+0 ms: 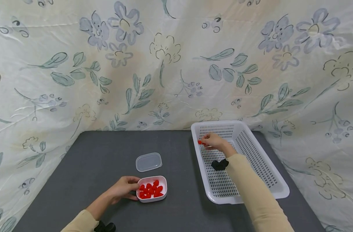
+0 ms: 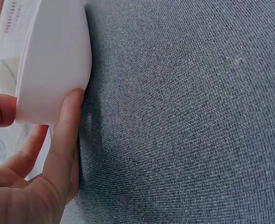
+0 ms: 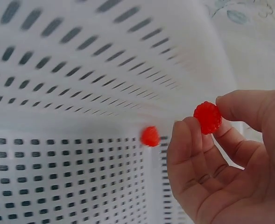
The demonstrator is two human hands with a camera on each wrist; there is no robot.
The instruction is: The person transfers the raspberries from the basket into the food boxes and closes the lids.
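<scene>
A small white container (image 1: 162,197) with several red berries (image 1: 151,190) sits on the dark grey table (image 1: 101,154). My left hand (image 1: 133,188) grips its left side; in the left wrist view my fingers (image 2: 65,135) curl against the container's wall (image 2: 53,60). My right hand (image 1: 206,142) is inside the white slotted basket (image 1: 252,151), near its far left corner, pinching a red berry (image 1: 199,142). The right wrist view has this berry (image 3: 207,117) between thumb and fingers (image 3: 184,140). A second, blurred red berry (image 3: 150,136) shows against the basket's wall (image 3: 81,70).
A clear lid (image 1: 148,161) lies on the table just behind the container. The basket stands on the table's right side, its long axis running front to back. A floral cloth (image 1: 165,64) hangs behind and on both sides.
</scene>
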